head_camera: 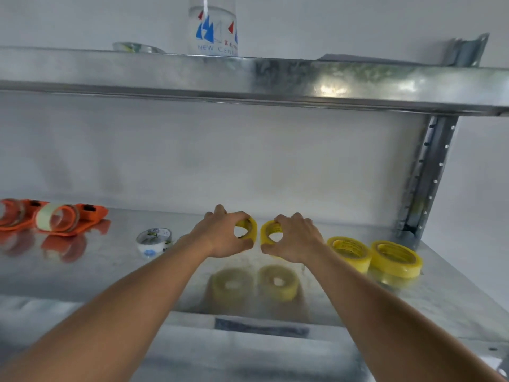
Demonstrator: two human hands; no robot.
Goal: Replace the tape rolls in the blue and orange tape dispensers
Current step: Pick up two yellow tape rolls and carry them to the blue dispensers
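On steel shelf (82,277), mid-span: my left hand (224,235) and right hand (293,238) each pinching yellow tape roll (248,226), (268,230), upright, just apart. Step: fetching fresh rolls. Orange dispensers (80,221) far left; blue not seen. Next: carry rolls to dispensers.

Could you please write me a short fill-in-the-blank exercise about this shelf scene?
1. Each hand, left hand and right hand, grips a ____ tape roll.
2. Two more yellow tape rolls lie to the person's ____.
3. The tape dispensers at far left are ____.

Answers: yellow; right; orange
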